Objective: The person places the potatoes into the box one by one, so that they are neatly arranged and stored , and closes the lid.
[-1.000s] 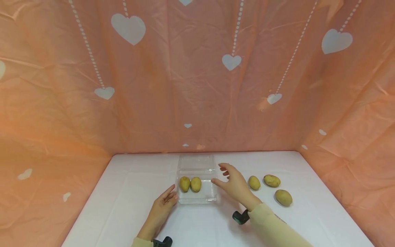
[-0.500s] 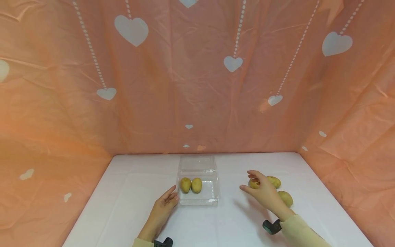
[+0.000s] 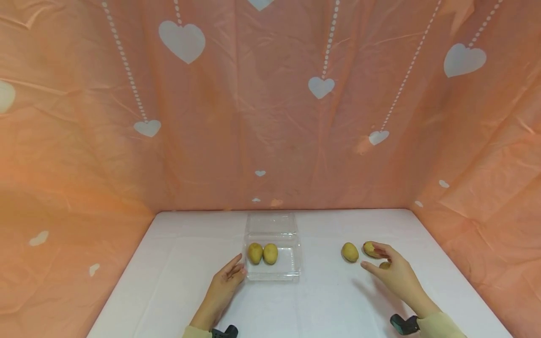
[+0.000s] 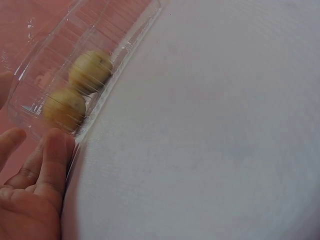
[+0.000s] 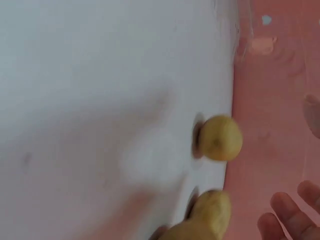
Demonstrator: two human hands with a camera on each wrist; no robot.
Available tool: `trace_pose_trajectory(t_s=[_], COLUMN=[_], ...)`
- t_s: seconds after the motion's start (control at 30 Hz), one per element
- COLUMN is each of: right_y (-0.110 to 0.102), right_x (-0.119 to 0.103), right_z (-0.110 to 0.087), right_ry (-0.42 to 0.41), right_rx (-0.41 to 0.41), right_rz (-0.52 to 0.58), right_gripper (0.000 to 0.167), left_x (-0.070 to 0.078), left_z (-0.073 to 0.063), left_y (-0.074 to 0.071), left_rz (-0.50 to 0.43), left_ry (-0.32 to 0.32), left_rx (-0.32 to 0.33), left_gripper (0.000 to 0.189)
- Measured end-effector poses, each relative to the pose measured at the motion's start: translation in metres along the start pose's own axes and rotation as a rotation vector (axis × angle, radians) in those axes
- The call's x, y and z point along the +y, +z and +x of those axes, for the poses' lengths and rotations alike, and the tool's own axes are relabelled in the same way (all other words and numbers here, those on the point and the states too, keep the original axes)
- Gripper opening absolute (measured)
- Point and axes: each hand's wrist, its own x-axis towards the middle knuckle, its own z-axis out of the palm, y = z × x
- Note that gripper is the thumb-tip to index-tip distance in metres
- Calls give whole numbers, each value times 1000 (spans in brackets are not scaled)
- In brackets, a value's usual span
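Note:
A clear plastic clamshell box point(image 3: 286, 264) lies with its lid folded back. Two potatoes point(image 3: 262, 254) sit side by side in its left part. At the box's left wall is my left hand point(image 3: 223, 284), fingers loosely extended; in the left wrist view its fingertips point(image 4: 54, 142) are close to the box corner, and contact is hard to tell. Over the loose potatoes on the right hovers my right hand point(image 3: 396, 276), thumb and fingers apart, nothing held. One potato point(image 3: 350, 252) lies left of it; a second point(image 3: 370, 249) and a third point(image 3: 384, 265) are partly hidden behind it.
White cloth covers the table point(image 3: 177, 253). An orange curtain point(image 3: 279, 155) with pale hearts rises at the back and both sides. Each wrist wears a dark camera, such as the right one point(image 3: 403, 324).
My right hand has moved from beside the box to the right, past the first loose potato and over the other two. My left hand stays by the box; the potatoes lie where they were.

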Motion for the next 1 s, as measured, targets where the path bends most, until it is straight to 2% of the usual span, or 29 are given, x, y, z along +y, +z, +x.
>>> trace_pose_trajectory(t_s=[0.23, 0.5, 0.8, 1.0], right_y=[-11, -13, -15, -16], right_x=[17, 31, 38, 45], right_z=[-10, -15, -18, -20], right_ry=[60, 94, 189, 225], right_rx=[7, 12, -59, -106], right_rz=[-19, -5, 17, 19], right_gripper=[76, 75, 82, 86], left_x=[1, 4, 2, 2], left_z=[0, -2, 0, -1], left_y=[1, 1, 1, 1], left_rz=[-6, 1, -4, 2], left_ry=[3, -3, -3, -3], left_rx=[3, 9, 5, 3], left_gripper=[58, 56, 57, 58])
